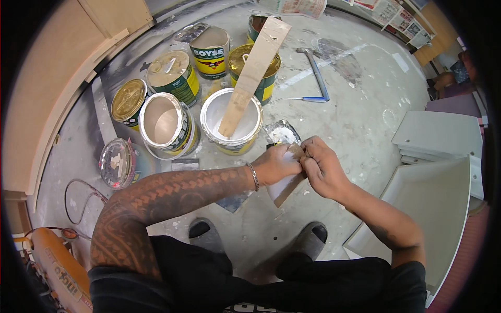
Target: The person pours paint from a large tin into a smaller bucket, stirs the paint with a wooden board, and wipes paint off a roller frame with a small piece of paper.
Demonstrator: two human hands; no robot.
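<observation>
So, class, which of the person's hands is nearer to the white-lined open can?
The left. The left hand is right of the white-lined open can and closer to the person's body; the right hand is farther right, past the left one.

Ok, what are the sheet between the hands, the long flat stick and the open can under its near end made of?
Sheet: probably paper or thin card; matte white face, brown strip along one edge.
Stick: likely bare wood or plywood; dull tan, stained.
Can: probably metal; ridged rim, white-coated inside.
</observation>
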